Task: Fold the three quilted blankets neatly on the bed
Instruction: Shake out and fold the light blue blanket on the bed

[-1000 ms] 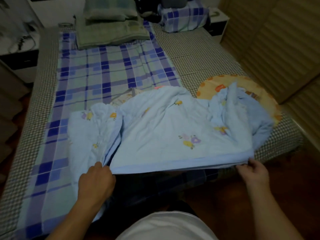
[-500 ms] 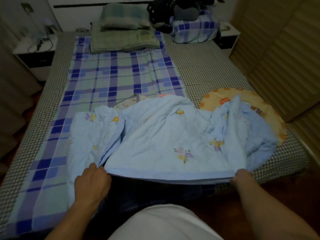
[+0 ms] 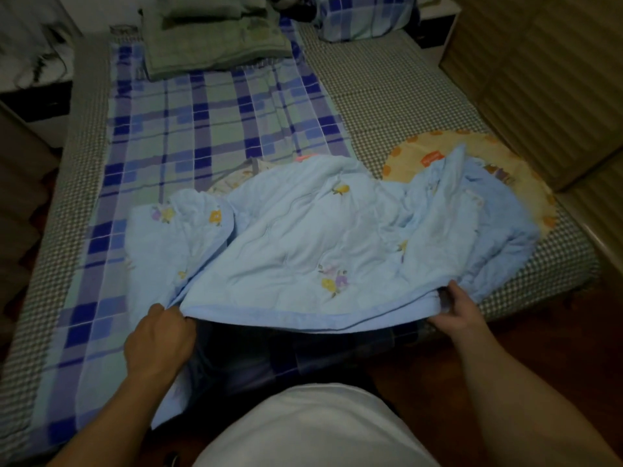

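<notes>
A light blue quilted blanket (image 3: 303, 237) with small flower prints lies rumpled across the near end of the bed (image 3: 397, 96). My left hand (image 3: 158, 335) grips its near hem at the left. At the right end of the same hem, my right hand (image 3: 456, 310) pinches the edge, and the hem is lifted off the bed between the two hands. An orange-yellow blanket (image 3: 435, 155) shows from under the blue one at the right. A pale patterned cloth (image 3: 236, 176) peeks out behind the blue blanket, mostly hidden.
A blue and green plaid sheet (image 3: 209, 123) covers the left part of the bed. Folded green bedding (image 3: 215, 38) and a plaid pillow (image 3: 364, 13) lie at the head. A wooden wardrobe (image 3: 539, 79) stands at the right, a nightstand (image 3: 33, 72) at the far left.
Both hands keep their hold on the blue blanket's hem. The hem has sagged slightly in the middle and the right hand's fingers now show over the edge. The camera has tilted down.
</notes>
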